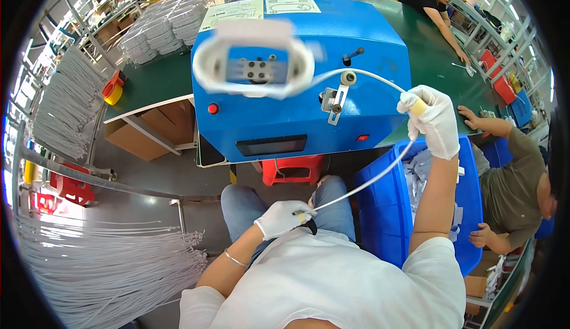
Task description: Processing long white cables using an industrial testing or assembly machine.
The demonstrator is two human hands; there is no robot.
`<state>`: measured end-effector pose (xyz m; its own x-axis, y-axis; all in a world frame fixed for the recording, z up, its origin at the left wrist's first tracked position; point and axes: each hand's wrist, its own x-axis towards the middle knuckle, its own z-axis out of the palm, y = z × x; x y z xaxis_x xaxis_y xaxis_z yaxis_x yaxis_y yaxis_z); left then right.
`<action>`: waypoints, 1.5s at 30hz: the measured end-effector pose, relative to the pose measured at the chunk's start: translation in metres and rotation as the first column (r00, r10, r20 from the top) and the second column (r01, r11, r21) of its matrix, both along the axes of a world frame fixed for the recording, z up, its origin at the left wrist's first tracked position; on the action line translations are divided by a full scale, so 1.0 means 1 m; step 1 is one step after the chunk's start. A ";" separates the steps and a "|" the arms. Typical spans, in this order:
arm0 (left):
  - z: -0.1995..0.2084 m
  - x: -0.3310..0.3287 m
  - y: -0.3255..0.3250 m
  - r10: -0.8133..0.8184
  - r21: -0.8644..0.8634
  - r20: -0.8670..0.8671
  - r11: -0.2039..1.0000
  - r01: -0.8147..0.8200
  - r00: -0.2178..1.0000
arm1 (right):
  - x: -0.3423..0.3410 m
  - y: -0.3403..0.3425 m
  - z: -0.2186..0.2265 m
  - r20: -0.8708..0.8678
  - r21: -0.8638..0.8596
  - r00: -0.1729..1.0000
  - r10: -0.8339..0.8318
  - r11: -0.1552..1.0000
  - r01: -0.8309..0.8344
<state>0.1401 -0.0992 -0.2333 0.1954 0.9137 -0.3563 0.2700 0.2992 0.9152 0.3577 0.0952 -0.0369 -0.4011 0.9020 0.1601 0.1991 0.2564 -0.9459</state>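
Note:
A white cable [362, 71] runs from the blue machine to my hands. My right hand [436, 121], in a white glove with yellowish patches at the fingertips, is raised right of the machine and closed around the cable. From there the cable sags down to my left hand [282, 219], also gloved, which pinches it low over my lap. A small black piece [310, 227] shows beside those left fingers; what it is I cannot tell. On the machine's front a white loop [205, 62], smeared by motion, surrounds a metal block [259, 69]; the cable leads into it.
The blue machine [356, 29] stands on a green table [157, 88]. A blue bin [380, 210] with white pieces is at my right. White cables [107, 269] hang on a rack at left. A red stool [291, 172] sits under the table. Co-workers [510, 180] work nearby.

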 end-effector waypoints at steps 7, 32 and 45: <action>0.058 0.003 0.034 -0.192 0.124 0.055 0.975 0.184 0.980 | -0.023 -0.009 0.004 -0.079 -0.004 0.994 0.078 0.997 -0.078; 0.295 -0.134 0.147 0.234 0.698 -0.671 0.520 0.493 0.703 | -0.196 0.090 0.065 0.142 0.989 0.984 0.107 0.016 -0.145; 0.284 -0.144 0.069 0.529 0.653 -0.749 0.691 0.310 0.398 | -0.158 0.001 0.054 0.410 0.909 0.889 -0.202 0.012 -0.416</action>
<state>-0.0043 -0.0302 0.0507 0.0531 0.9104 0.4104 0.9904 -0.1005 0.0948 0.1998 0.0958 0.0168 -0.7625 -0.0646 0.6438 0.2491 0.8890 0.3842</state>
